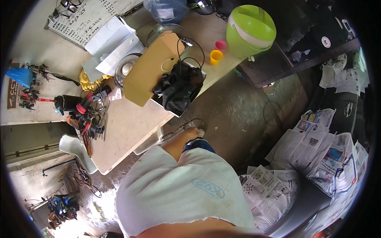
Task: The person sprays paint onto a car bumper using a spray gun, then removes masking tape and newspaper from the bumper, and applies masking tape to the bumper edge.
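My left arm hangs down from the white shirt sleeve, with my left hand (192,133) low beside the table's front edge. It is small and foreshortened, so I cannot make out its fingers or anything in them. My right hand is out of sight. On the table (126,129), nearest to my left hand, stands an open cardboard box (147,73) with its brown flap raised. A crumpled black bag (179,89) and a black cable (203,55) lie in and over it.
Yellow (216,58) and pink cups (220,46) stand near a green-and-white cooler jug (251,33). A cordless power tool (89,104) lies among tools at the table's left end. A white plastic chair (75,148) is by that end. Newspaper sheets (317,142) cover a dark car on the right.
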### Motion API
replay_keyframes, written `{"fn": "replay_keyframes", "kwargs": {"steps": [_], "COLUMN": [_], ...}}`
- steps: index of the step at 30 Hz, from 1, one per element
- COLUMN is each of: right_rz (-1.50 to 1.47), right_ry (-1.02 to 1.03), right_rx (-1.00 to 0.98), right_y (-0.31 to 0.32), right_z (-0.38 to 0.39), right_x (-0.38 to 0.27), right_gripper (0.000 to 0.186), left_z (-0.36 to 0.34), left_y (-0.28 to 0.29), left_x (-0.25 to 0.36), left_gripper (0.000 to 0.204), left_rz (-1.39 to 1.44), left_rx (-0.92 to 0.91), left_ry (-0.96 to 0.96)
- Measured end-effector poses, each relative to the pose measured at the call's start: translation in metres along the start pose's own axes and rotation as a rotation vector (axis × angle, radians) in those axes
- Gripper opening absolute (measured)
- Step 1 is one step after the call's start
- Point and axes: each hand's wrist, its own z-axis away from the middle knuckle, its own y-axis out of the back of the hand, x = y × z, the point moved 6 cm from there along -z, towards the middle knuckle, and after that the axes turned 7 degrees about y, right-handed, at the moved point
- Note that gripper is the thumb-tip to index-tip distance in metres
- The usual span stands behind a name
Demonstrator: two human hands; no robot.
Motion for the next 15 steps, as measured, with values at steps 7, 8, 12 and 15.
{"fn": "replay_keyframes", "kwargs": {"steps": [7,8,12,15], "right_rz": [0.004,0.036,-0.054,-0.133], "right_ry": [0.138,0.127,0.003,-0.214], "right_rx": [0.206,0.294,0.467,0.527], "right_y": [0.012,0.006,-0.045,-0.091], "right_z": [0.036,0.048,0.104,0.172], "right_x": [-0.016,-0.012,0.016,0.059], "right_gripper": [0.045,0.048,0.053,0.050], "left_z": [0.035,0.033,0.028,0.001], "left_y": [-0.001,0.006,0.039,0.042], "left_x": [-0.079,-0.087,-0.074,-0.008], "left_gripper": [0.043,0.039,0.049,0.047], "left_rz": [0.275,0.084,-0.182,-0.349], "left_rx": [-0.264,-0.383,-0.380,-0.565], "left_ry": [0.117,0.199,0.245,-0.158]}}
